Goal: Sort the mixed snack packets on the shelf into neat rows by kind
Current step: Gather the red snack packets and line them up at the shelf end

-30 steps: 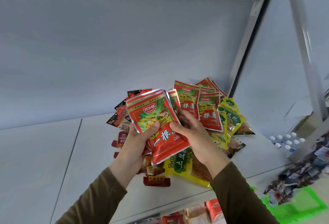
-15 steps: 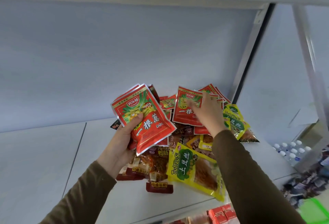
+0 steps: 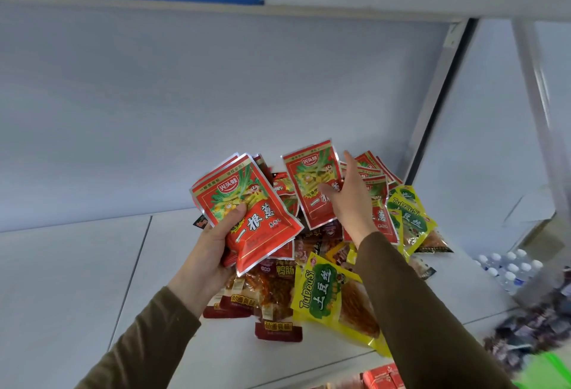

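While raised: both forearms reach up over the shelf (image 3: 77, 280).
Left hand (image 3: 205, 252): thumb and fingers clamp a red packet stack (image 3: 247, 212), at 9 o'clock of the pile (image 3: 336, 265).
Right hand (image 3: 347, 200): thumb pinches a red packet (image 3: 310, 178), index finger straight, at 12 o'clock of the pile.

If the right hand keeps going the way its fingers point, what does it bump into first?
The right hand already holds one red packet and points up and back. Beyond it, the first thing would probably be the shelf's white back wall, though depth is hard to judge here.
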Demonstrator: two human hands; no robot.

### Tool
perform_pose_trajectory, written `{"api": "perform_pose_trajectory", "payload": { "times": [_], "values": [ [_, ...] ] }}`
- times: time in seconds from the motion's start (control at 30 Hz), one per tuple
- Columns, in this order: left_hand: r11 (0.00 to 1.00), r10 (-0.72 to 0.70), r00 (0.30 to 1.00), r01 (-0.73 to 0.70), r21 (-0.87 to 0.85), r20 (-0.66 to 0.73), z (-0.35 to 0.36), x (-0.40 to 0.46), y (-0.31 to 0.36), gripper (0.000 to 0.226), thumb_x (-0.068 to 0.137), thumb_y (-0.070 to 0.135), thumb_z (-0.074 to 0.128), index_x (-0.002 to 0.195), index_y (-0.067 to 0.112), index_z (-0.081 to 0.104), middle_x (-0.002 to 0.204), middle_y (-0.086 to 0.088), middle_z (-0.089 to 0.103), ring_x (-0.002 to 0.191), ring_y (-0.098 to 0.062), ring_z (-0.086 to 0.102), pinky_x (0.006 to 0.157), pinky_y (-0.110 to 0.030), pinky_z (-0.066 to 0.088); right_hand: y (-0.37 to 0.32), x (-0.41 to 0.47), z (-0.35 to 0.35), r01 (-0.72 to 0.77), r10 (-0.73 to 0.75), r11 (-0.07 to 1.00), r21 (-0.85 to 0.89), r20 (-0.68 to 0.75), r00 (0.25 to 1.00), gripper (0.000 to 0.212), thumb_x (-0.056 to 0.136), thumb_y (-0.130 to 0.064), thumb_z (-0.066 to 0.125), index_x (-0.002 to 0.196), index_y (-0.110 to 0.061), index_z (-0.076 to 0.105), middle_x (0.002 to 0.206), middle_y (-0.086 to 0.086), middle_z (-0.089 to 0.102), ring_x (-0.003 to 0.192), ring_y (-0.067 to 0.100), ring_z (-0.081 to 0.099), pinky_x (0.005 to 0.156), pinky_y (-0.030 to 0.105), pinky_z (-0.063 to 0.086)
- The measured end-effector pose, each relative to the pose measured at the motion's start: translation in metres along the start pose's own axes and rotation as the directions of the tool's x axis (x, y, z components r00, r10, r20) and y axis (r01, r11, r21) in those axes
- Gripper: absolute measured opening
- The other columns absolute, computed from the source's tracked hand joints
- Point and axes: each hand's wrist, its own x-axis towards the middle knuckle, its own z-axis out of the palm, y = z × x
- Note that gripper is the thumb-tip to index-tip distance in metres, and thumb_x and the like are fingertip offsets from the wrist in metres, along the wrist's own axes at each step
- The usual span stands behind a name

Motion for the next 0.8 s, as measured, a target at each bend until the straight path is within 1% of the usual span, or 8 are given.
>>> {"api": "perform_pose_trajectory", "payload": {
  "times": [0.1,0.13,0.2,0.27,0.4,0.5,0.63,0.8],
  "values": [
    [1.0,0.0,1.0,0.0,0.0,0.003,-0.002,0.002,0.0,0.052,0.081,0.037,0.077,0.128,0.019,0.064,0.114,-0.01,0.078,0.09,-0.03,0.079,0.065,-0.042,0.065,0.018,-0.005,-0.021,-0.102,0.109,0.985,0.143,-0.042,0.993,0.087,0.091,-0.04,0.074,0.159,-0.031,0.02,0.139,-0.01,0.056,0.099,0.009,0.069,0.074,0.028,0.063],
    [1.0,0.0,1.0,0.0,-0.004,0.006,-0.003,0.003,0.0,0.052,0.082,0.037,0.077,0.129,0.019,0.064,0.114,-0.01,0.078,0.09,-0.03,0.079,0.065,-0.041,0.065,0.025,-0.008,-0.026,-0.131,0.139,0.984,0.124,-0.056,0.989,0.087,0.09,-0.043,0.074,0.158,-0.033,0.021,0.137,-0.01,0.057,0.098,0.009,0.069,0.074,0.028,0.063],
    [1.0,0.002,1.0,-0.001,-0.012,0.008,-0.003,0.006,-0.001,0.052,0.083,0.037,0.077,0.13,0.019,0.064,0.115,-0.01,0.077,0.091,-0.03,0.078,0.067,-0.042,0.065,0.041,-0.014,-0.032,-0.179,0.171,0.981,-0.074,-0.101,0.98,0.091,0.086,-0.052,0.075,0.157,-0.03,0.022,0.144,0.0,0.055,0.123,0.026,0.061,0.096,0.048,0.057],
    [1.0,0.003,1.0,-0.003,-0.004,0.014,-0.002,0.007,-0.003,0.052,0.084,0.038,0.077,0.131,0.02,0.064,0.116,-0.01,0.077,0.093,-0.03,0.078,0.069,-0.042,0.065,0.054,-0.016,-0.033,-0.248,0.227,0.912,-0.326,-0.102,0.969,0.103,0.083,-0.062,0.073,0.159,-0.02,0.018,0.153,0.014,0.044,0.141,0.04,0.04,0.112,0.057,0.04],
    [1.0,0.004,1.0,-0.004,0.011,0.024,0.001,0.012,-0.007,0.051,0.084,0.038,0.077,0.13,0.021,0.064,0.116,-0.009,0.077,0.095,-0.031,0.078,0.07,-0.043,0.065,0.06,-0.016,-0.032,-0.389,0.407,0.884,-0.26,0.02,0.913,0.133,0.069,-0.084,0.069,0.162,-0.025,-0.006,0.158,0.015,0.041,0.143,0.041,0.041,0.114,0.059,0.039],
    [1.0,-0.001,0.999,0.0,0.026,0.033,0.001,0.016,-0.01,0.054,0.083,0.039,0.078,0.132,0.021,0.063,0.118,-0.009,0.077,0.102,-0.033,0.076,0.081,-0.047,0.063,0.067,-0.011,-0.029,-0.361,0.368,0.913,-0.19,0.003,0.93,0.138,0.051,-0.092,0.067,0.155,-0.042,-0.009,0.145,0.012,0.056,0.129,0.04,0.057,0.101,0.061,0.051],
    [0.999,0.009,0.999,-0.01,0.037,0.032,-0.001,0.02,-0.013,0.057,0.083,0.038,0.079,0.135,0.021,0.062,0.121,-0.01,0.076,0.108,-0.035,0.074,0.093,-0.052,0.058,0.057,-0.018,-0.03,-0.298,0.293,0.946,-0.126,-0.053,0.955,0.132,0.062,-0.072,0.084,0.156,-0.043,-0.004,0.138,0.015,0.059,0.125,0.041,0.059,0.098,0.061,0.053],
    [0.999,0.01,1.0,-0.011,0.044,0.016,-0.002,0.023,-0.014,0.057,0.084,0.037,0.08,0.135,0.021,0.061,0.121,-0.01,0.076,0.108,-0.035,0.074,0.094,-0.052,0.058,0.047,-0.029,-0.03,-0.185,0.136,0.94,-0.287,-0.182,0.974,0.116,0.075,-0.056,0.085,0.159,-0.032,0.009,0.139,0.015,0.055,0.125,0.04,0.057,0.093,0.056,0.056]
  ]
}}
